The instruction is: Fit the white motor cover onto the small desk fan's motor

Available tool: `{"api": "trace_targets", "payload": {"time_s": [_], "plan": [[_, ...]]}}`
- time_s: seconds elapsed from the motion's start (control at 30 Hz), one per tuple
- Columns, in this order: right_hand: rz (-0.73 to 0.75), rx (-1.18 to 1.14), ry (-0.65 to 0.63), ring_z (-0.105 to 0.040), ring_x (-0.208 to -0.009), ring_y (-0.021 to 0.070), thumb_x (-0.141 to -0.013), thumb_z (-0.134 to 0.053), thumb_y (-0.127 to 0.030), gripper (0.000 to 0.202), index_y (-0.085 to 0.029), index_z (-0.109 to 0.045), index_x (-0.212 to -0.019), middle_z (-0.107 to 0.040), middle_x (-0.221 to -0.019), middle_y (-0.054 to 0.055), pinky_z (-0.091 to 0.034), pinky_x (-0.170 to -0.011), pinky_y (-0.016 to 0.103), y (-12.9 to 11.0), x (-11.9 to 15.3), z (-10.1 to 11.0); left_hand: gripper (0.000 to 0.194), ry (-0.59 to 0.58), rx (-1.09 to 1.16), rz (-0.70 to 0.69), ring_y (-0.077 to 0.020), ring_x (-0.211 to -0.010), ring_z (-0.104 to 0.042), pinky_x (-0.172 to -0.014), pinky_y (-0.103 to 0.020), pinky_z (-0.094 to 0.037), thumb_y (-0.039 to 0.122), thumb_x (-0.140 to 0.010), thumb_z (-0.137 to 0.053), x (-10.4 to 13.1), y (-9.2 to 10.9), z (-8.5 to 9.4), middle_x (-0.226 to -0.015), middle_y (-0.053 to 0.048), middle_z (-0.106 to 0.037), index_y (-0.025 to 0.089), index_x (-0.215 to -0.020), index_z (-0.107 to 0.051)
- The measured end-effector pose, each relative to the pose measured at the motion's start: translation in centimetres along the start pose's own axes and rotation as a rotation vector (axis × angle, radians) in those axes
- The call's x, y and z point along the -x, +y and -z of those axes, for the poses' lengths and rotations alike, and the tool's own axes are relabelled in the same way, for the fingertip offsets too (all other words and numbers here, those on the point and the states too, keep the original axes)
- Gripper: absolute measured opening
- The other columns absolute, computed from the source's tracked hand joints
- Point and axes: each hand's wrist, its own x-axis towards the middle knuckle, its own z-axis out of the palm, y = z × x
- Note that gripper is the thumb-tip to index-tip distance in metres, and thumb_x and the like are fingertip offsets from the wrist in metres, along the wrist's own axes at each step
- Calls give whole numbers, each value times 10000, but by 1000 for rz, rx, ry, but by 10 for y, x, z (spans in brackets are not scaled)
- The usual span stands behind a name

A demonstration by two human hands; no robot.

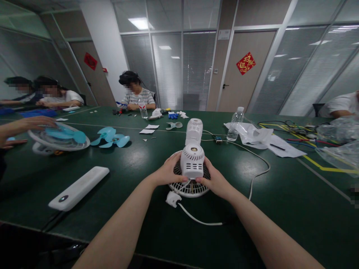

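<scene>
In front of me a small white electric fan lies on the green table, its round grille (193, 192) at the bottom. The fan's slotted motor housing (192, 164) rises above the grille, and a second white vented part (194, 129) stands just behind it. My left hand (171, 171) is closed around the housing's left side, thumb on its lower edge. On the right side, my right hand (214, 177) grips the same housing, its fingers partly hidden. A white plug (173, 199) with a cord lies by the grille's near edge.
A white power bank-like block (80, 188) lies at left. Blue fan blades (110, 138) sit near another person's hand (39, 121) on a second fan grille (81, 145). Water bottles (235, 125), plastic wrapping (249, 134), a long cord (265, 172) and wires surround the work area.
</scene>
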Motion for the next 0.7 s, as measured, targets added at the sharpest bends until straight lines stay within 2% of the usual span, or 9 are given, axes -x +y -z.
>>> {"api": "trace_targets", "payload": {"time_s": [0.17,0.33,0.47,0.7], "plan": [[5,-9,8,-392,-1334,260,-760,-718,-356,899,-245,-179,-1471,-410,-1445,94,-301,-1123,465,-2,0,2,1002,3,49,-12,-359,-1370,-290,-1112,-578,-230,445,-599,-771,1,-1,1,-1497,-106,-310,282,-1442,-255],[-6,-36,-29,-381,-1343,272,-758,-719,-375,904,-252,-181,-1474,-397,-1454,99,-288,-1127,488,-1,1,6,1025,-11,62,13,-372,-1378,-270,-1108,-600,-223,447,-590,-779,1,-1,2,-1509,-116,-285,279,-1446,-241],[-16,-53,-52,-358,-1358,266,-760,-715,-332,894,-259,-181,-1474,-368,-1475,90,-272,-1136,494,3,2,8,1038,-38,77,39,-378,-1387,-248,-1103,-606,-235,441,-593,-773,2,1,3,-1522,-112,-265,286,-1455,-216],[-49,-24,-26,-395,-1332,255,-735,-729,-271,880,-259,-221,-1453,-411,-1446,79,-283,-1134,490,1,1,7,1038,-47,70,27,-380,-1386,-253,-1113,-610,-215,433,-607,-765,3,6,4,-1509,-112,-293,290,-1466,-199]]}}
